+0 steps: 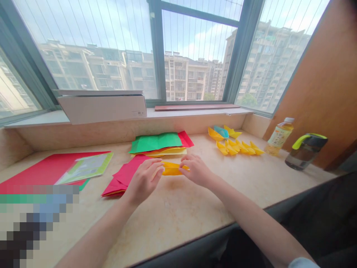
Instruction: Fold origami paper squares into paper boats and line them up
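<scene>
Between my two hands a folded piece of yellow paper (pixel 171 168) is held a little above the counter. My left hand (pixel 146 176) pinches its left end, and my right hand (pixel 196 169) pinches its right end. Pink-red paper sheets (pixel 122 176) lie in a pile beside and partly behind my left hand. Just beyond my hands lies a stack of creased coloured paper, with a green sheet (pixel 156 142) on top and red and yellow ones below. Several folded yellow paper boats (pixel 237 147) stand in a row at the right, with a blue paper boat (pixel 221 132) among others behind them.
At the left lie a large red sheet (pixel 52 167) and a clear packet with a green edge (pixel 89 167). A drink bottle (pixel 279 137) and a dark tumbler (pixel 302 153) stand at the right. A long white box (pixel 103 108) rests on the windowsill.
</scene>
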Motion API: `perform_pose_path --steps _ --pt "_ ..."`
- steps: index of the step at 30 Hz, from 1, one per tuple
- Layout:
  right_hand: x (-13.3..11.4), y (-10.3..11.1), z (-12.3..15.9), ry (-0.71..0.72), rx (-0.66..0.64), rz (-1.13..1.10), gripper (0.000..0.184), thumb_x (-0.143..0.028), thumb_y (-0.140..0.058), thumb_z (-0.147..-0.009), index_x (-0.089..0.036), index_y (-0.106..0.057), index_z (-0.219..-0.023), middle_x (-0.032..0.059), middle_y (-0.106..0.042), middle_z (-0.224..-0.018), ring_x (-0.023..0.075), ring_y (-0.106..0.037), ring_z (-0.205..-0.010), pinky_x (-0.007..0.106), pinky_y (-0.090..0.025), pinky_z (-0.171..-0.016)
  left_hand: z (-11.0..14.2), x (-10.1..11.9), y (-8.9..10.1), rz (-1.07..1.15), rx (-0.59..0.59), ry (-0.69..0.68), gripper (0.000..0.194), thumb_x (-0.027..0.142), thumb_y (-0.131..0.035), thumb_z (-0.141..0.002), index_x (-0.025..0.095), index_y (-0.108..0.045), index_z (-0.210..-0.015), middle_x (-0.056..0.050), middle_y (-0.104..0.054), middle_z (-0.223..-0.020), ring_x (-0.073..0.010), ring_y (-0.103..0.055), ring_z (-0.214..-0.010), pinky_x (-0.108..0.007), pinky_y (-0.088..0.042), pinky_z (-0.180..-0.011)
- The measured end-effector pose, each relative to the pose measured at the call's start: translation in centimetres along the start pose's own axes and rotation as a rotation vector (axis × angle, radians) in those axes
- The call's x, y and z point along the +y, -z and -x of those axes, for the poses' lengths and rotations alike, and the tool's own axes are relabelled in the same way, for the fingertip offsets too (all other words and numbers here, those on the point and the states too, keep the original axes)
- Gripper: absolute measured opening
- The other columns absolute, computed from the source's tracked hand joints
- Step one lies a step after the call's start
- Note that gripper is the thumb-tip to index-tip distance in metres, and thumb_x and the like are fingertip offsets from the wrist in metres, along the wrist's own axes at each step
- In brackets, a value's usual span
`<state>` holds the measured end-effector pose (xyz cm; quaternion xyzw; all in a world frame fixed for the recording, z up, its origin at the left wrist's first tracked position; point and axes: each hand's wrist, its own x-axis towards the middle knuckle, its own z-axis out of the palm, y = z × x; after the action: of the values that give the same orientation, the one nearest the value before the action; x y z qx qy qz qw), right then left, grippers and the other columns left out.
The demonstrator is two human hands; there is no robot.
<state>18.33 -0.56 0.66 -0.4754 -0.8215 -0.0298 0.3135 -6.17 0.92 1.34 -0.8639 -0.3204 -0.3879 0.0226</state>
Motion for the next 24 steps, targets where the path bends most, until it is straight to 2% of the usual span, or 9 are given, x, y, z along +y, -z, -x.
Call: perform_pose_path --steps 3,6,12,16,19,24 --pt "1.6 2.1 0.3 -0.189 -0.049 0.185 0.01 -0.026 -0.066 -0.089 -0.023 -0.075 -0.088 0.0042 -0.068 -0.104 0.0197 -0.06 -0.102 0.037 -0.042 -0.094 -0.1 -0.4 0.4 -0.006 0.021 -0.001 0.022 0.028 -0.049 -0.097 0.017 -0.068 -0.095 -0.01 -0.069 -0.108 -0.0229 -0.063 -0.103 -0.04 -0.052 -0.093" --pt "4.0 5.0 2.3 -0.354 -0.035 0.291 0.018 -0.029 -0.059 -0.093 -0.022 -0.075 -0.094 0.0058 -0.069 -0.101 0.0203 -0.063 -0.097 0.035 -0.043 -0.091 -0.2 -0.7 0.4 0.012 0.026 -0.001 0.023 0.028 -0.049 -0.096 0.017 -0.068 -0.089 -0.01 -0.07 -0.102 -0.0229 -0.064 -0.099 -0.04 -0.052 -0.09" --pt "10.6 13.0 10.9 -0.855 -0.014 0.567 0.025 -0.028 -0.055 -0.091 -0.016 -0.076 -0.096 0.0151 -0.073 -0.101 0.0296 -0.065 -0.099 0.039 -0.045 -0.086 -0.3 0.0 0.2 0.063 -0.008 -0.029 0.026 0.026 -0.048 -0.097 0.017 -0.067 -0.082 -0.009 -0.071 -0.093 -0.0223 -0.065 -0.091 -0.037 -0.052 -0.083" --pt "14.4 17.2 15.6 -1.136 -0.025 0.616 0.029 -0.032 -0.055 -0.088 -0.018 -0.078 -0.099 0.0176 -0.074 -0.099 0.0339 -0.069 -0.094 0.04 -0.048 -0.077 -0.3 0.2 0.0 0.06 -0.017 -0.043 0.028 0.027 -0.046 -0.097 0.018 -0.067 -0.08 -0.008 -0.072 -0.091 -0.0221 -0.065 -0.089 -0.037 -0.051 -0.083" --pt "16.6 18.5 17.0 -1.272 -0.022 0.608 0.03 -0.03 -0.056 -0.087 -0.018 -0.078 -0.104 0.0202 -0.073 -0.102 0.0332 -0.069 -0.092 0.038 -0.048 -0.071 -0.3 0.0 -0.1 0.041 -0.015 -0.05 0.028 0.027 -0.046 -0.097 0.018 -0.067 -0.079 -0.007 -0.072 -0.089 -0.0222 -0.065 -0.087 -0.036 -0.051 -0.081" --pt "19.2 18.3 17.0 -1.34 -0.017 0.578 0.028 -0.03 -0.066 -0.079 -0.018 -0.079 -0.102 0.0195 -0.072 -0.105 0.0326 -0.068 -0.096 0.038 -0.048 -0.074 -0.4 -0.4 0.2 0.039 -0.008 -0.037 0.028 0.026 -0.047 -0.096 0.018 -0.068 -0.08 -0.007 -0.072 -0.085 -0.0216 -0.066 -0.084 -0.034 -0.052 -0.077"
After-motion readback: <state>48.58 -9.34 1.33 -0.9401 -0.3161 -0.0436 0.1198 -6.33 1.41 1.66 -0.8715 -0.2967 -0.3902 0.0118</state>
